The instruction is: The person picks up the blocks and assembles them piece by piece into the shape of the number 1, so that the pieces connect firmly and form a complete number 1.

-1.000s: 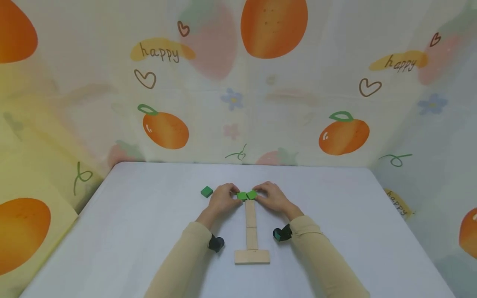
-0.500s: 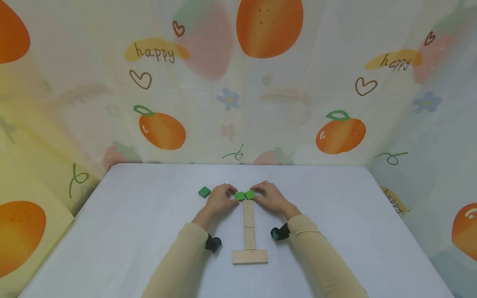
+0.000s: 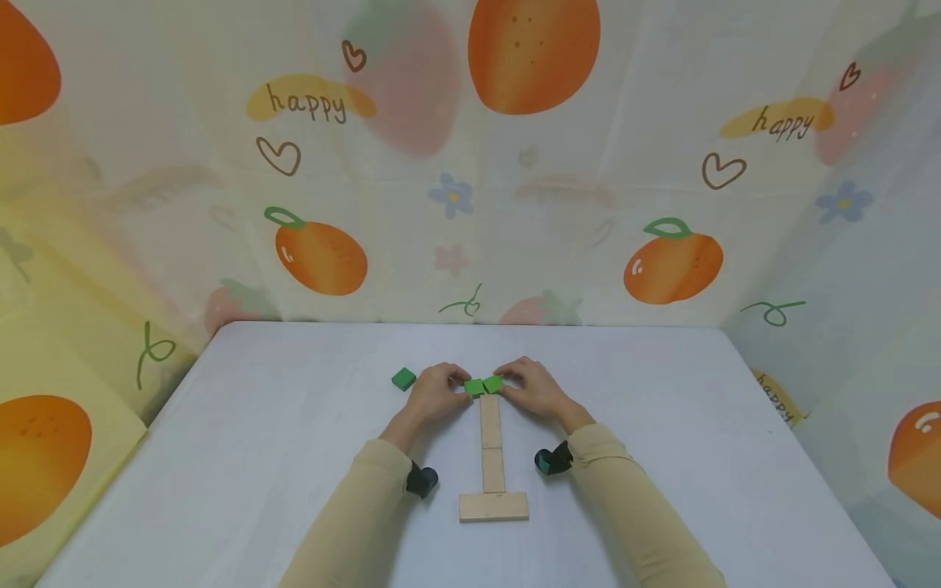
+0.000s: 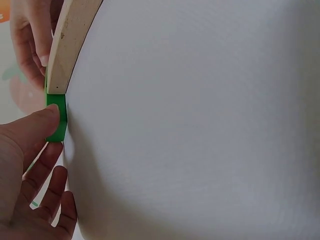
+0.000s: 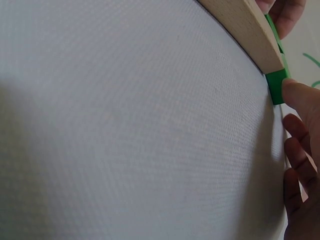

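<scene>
Two small green blocks sit side by side at the far end of a line of wooden blocks. My left hand (image 3: 436, 394) pinches the left green block (image 3: 474, 388) between thumb and fingers. On the other side, my right hand (image 3: 537, 390) pinches the right green block (image 3: 493, 384), which is turned slightly. In the left wrist view, the thumb presses the near face of the left green block (image 4: 56, 120), right by the end of a wooden block (image 4: 70, 47). The right wrist view has the right thumb on the corner of the right green block (image 5: 276, 87).
Two long wooden blocks (image 3: 490, 422) run end to end toward the person, meeting a crosswise wooden block (image 3: 493, 507) at the near end. A darker green block (image 3: 403, 379) lies left of the left hand. The white table (image 3: 625, 359) ends at a printed curtain behind.
Both hands keep their hold on the green blocks, which have barely shifted against the wooden ones. The whole head view has moved slightly to the left.
</scene>
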The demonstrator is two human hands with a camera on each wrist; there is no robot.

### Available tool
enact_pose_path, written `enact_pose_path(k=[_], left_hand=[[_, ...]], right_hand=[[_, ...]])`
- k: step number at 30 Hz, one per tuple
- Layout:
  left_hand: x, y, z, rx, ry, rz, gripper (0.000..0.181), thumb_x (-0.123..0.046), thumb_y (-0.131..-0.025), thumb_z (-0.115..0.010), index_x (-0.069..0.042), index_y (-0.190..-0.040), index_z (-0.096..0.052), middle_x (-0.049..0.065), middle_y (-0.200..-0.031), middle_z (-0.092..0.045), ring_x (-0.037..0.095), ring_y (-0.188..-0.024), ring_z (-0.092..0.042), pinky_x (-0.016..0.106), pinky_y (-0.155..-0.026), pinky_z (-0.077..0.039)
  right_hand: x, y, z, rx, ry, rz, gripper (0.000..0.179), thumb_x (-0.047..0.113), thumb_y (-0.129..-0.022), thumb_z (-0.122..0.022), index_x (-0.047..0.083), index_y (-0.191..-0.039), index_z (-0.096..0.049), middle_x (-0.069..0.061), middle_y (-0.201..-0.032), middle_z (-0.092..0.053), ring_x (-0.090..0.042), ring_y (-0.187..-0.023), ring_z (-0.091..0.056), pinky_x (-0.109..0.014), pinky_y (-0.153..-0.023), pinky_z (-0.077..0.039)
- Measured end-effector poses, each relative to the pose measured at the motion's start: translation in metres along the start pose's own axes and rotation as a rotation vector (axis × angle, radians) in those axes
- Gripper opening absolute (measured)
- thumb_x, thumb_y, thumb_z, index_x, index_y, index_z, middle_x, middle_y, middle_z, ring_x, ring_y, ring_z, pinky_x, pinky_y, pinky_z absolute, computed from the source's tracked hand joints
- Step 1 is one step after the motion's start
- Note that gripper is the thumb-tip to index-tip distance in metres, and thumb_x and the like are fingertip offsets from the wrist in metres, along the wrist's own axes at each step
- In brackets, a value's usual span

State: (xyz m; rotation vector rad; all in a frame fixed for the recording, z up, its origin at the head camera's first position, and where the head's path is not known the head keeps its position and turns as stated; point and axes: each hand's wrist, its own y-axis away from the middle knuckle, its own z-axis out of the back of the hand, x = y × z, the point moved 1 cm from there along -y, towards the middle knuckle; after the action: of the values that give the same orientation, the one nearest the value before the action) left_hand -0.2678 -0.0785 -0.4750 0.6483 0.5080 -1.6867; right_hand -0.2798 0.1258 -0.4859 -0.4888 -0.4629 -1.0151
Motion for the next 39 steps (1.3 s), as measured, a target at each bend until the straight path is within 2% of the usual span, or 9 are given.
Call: enact_pose_path(k=[26, 39], left_hand=[[0.0010, -0.0019, 0.0005, 0.006, -0.020, -0.026, 0.029, -0.019, -0.072, -0.077, -0.013, -0.099, -0.067, 0.000, -0.091, -0.062, 0.017, -0.085, -0.052, 0.034, -0.077, -0.043], [-0.0006, -0.0004, 0.0020, 0.022, -0.004, -0.001, 0.035, -0.020, -0.072, -0.077, -0.012, -0.104, -0.065, 0.001, -0.096, -0.061, 0.019, -0.092, -0.054, 0.037, -0.085, -0.044]], right_hand=[[-0.0001, -0.0017, -0.0003, 0.018, -0.005, -0.042, 0.029, 0.019, -0.085, -0.065, 0.012, -0.112, -0.064, -0.007, -0.107, -0.060, -0.022, -0.100, -0.052, -0.040, -0.089, -0.040], [-0.0010, -0.0009, -0.0007, 0.011, 0.002, -0.027, 0.028, 0.018, -0.084, -0.066, 0.012, -0.112, -0.064, -0.006, -0.105, -0.059, -0.022, -0.098, -0.053, -0.041, -0.088, -0.041]])
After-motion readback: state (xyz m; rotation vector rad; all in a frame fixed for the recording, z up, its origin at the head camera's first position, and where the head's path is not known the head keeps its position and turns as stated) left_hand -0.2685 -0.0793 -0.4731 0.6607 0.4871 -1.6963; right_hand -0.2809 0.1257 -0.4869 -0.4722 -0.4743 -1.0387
